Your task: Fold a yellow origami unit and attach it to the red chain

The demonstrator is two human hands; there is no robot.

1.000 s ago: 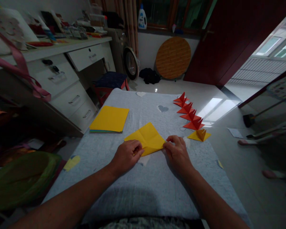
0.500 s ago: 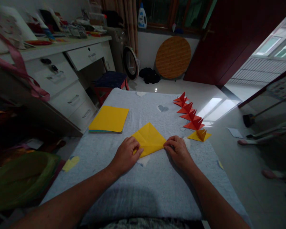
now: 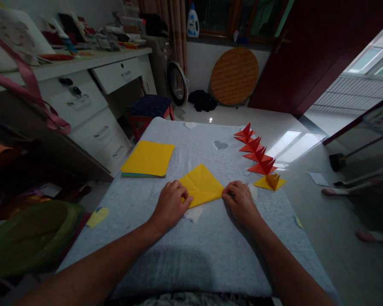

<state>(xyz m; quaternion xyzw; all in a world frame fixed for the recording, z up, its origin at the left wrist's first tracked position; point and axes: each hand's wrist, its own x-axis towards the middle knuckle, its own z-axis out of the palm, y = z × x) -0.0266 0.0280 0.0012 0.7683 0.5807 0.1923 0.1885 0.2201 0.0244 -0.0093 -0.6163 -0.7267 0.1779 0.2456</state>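
A sheet of yellow origami paper (image 3: pixel 201 185), creased and folded along its near edge, lies on the cloth-covered table (image 3: pixel 178 250) between my hands. My left hand (image 3: pixel 172 199) is closed on its left corner, the thumb and fingers covering that part. With thumb and fingertips, my right hand (image 3: pixel 241 200) pinches the right corner. Beyond the left hand rests a stack of square paper (image 3: pixel 148 158), yellow on top. To the right stand several folded red paper pieces (image 3: pixel 257 151) in a row, with one folded yellow piece (image 3: pixel 271 182) at the near end.
A stool with a dark cushion (image 3: pixel 150 105) stands past the table's far left corner. White drawers (image 3: pixel 104 131) are at the left, above a green-lined bin (image 3: pixel 35 238). On the right, another person's legs (image 3: pixel 344 192) show beside the table.
The view has shifted slightly, so everything appears a little further right. Both hands keep hold of the yellow paper's corners, and its near folded edge looks slightly flatter.
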